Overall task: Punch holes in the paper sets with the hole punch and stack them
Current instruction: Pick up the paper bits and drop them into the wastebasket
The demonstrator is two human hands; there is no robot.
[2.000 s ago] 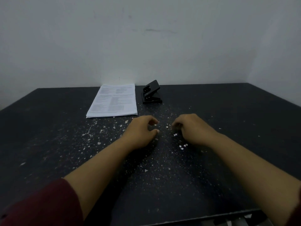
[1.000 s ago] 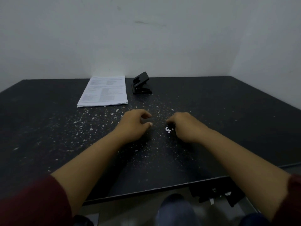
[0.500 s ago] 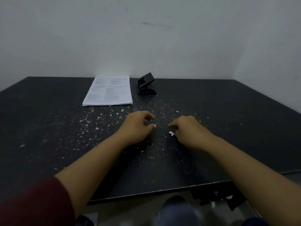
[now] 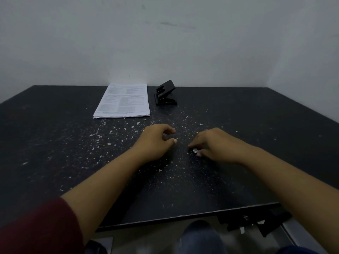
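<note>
Step in hand: we judge that we are gathering the small white punched chips (image 4: 195, 150) off the dark table (image 4: 55, 143) before going back to the papers; this is a reading of the pose, not something shown outright.
How to do it well: we would sweep the chips into one little heap with curled fingers and a light touch, since such scraps look likely to scatter at any quick move, and we would keep clear of the table's near edge so none fall to the floor.
Right hand (image 4: 214, 145): it rests knuckles-up on the table, fingers curled in close, thumb and fingertips nearly meeting around the chips; we take it as a pinch just closing on them, with the grip itself partly hidden.
Left hand (image 4: 156, 142): it lies just left of the right one, loosely curled, thumb and forefinger a narrow gap apart, and it holds nothing that we can see.
Scattered flecks (image 4: 110, 132): pale bits speckle the table around and beyond both hands.
Paper stack (image 4: 123, 101): it lies flat at the far side, left of centre, well apart from the hands.
Hole punch (image 4: 166, 94): black, lever raised, it stands just right of the paper stack.
</note>
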